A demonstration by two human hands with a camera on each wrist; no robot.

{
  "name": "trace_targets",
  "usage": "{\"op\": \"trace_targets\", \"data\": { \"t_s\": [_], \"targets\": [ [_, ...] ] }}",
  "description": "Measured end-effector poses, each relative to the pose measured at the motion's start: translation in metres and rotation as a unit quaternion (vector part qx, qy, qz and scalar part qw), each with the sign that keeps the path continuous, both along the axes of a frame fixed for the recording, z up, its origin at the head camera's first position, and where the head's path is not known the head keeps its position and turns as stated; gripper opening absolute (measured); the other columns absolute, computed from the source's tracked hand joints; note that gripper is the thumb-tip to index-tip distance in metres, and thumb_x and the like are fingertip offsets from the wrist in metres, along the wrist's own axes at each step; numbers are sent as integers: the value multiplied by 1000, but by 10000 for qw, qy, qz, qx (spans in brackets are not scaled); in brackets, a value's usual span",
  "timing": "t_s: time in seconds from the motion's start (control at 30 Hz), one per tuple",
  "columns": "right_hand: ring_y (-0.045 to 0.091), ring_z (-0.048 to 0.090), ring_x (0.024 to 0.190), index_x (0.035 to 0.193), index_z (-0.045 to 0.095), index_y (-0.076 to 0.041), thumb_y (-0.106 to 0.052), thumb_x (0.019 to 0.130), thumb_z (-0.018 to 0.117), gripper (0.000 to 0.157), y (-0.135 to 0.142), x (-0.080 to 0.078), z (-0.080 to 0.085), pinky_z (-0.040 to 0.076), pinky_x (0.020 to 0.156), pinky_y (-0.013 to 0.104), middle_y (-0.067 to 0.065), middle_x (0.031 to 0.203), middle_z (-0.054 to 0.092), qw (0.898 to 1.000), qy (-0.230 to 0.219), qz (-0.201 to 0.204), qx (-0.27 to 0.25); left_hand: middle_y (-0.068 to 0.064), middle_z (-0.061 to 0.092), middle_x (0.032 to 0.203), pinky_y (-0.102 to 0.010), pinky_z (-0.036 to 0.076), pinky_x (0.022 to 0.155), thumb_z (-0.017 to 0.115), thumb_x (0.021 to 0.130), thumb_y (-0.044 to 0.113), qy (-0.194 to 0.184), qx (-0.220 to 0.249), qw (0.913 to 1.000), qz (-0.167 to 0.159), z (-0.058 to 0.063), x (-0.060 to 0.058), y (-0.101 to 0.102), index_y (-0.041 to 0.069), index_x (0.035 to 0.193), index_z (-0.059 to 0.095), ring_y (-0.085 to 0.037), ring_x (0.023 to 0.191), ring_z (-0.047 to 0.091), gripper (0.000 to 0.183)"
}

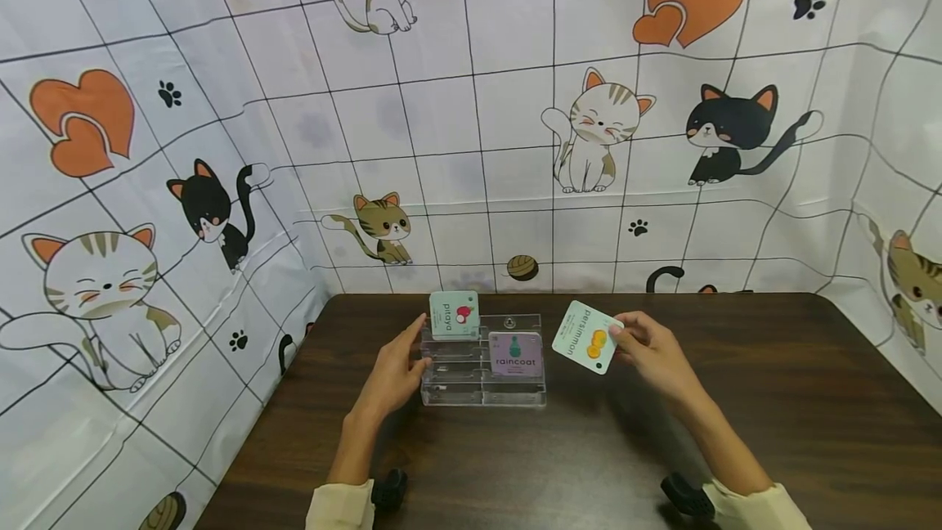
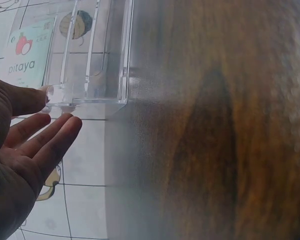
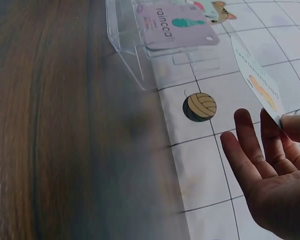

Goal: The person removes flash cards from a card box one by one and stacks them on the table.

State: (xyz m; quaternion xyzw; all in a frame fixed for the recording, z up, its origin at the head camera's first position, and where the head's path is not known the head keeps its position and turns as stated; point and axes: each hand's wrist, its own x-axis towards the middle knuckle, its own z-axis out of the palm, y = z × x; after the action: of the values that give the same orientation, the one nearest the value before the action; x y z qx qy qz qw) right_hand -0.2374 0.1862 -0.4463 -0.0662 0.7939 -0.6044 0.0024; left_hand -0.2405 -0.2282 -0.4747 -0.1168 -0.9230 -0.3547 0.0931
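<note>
A clear tiered card holder (image 1: pixel 450 395) stands on the table. The green pitaya card (image 1: pixel 454 316) leans in its top left slot, and the purple raincoat card (image 1: pixel 516 354) sits lower on the right half. At the holder's left side, my left hand (image 1: pixel 390 375) touches it with fairly straight fingers; the left wrist view shows the thumb (image 2: pixel 32 100) against its end. To the right of the holder, my right hand (image 1: pixel 655 354) pinches a green persimmon card (image 1: pixel 585 338) by its edge, thumb in front. That card is raised and tilted, its picture facing me.
The dark wooden table (image 1: pixel 515 464) ends at the back against a white cloth (image 1: pixel 508 145) printed with cats, hearts and grid lines. More of this cloth hangs at the left and right. Black wrist straps (image 1: pixel 390 489) show at both sleeves.
</note>
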Motion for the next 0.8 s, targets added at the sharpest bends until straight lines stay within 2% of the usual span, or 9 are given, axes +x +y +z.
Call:
{"op": "trace_targets", "data": {
  "t_s": [0.33, 0.47, 0.63, 0.8],
  "targets": [
    [5, 71, 94, 140, 51, 10, -21, 114, 55, 42, 20, 4, -4, 66, 90, 29, 21, 120, 73, 9999, -1, -74, 136, -21, 50, 164, -28, 62, 78, 73, 99, -3, -122, 90, 9999, 4, -1, 0, 1, 11, 169, 35, -38, 135, 66, 81],
    [4, 70, 94, 140, 51, 10, -22, 114, 55, 41, 27, 6, -5, 66, 89, 29, 22, 120, 73, 9996, 34, -135, 259, -23, 51, 163, -27, 59, 73, 73, 98, -4, -39, 63, 10000, -36, -1, 0, 1, 8, 168, 35, -39, 132, 67, 81],
    [3, 70, 94, 140, 51, 10, -22, 114, 54, 41, 35, 9, -6, 65, 89, 29, 23, 120, 73, 9989, 38, -190, 417, -23, 51, 163, -27, 60, 74, 73, 98, -3, -1, 40, 10000, -76, 0, 0, 0, 9, 168, 35, -40, 132, 67, 81],
    [3, 68, 95, 140, 51, 9, -25, 114, 55, 43, 44, 12, -9, 66, 90, 31, 25, 124, 73, 9980, -50, -263, 573, -21, 50, 164, -31, 65, 83, 74, 98, -2, -34, 54, 10000, -8, -1, -1, 0, 11, 169, 36, -39, 135, 66, 81]
  ]
}}
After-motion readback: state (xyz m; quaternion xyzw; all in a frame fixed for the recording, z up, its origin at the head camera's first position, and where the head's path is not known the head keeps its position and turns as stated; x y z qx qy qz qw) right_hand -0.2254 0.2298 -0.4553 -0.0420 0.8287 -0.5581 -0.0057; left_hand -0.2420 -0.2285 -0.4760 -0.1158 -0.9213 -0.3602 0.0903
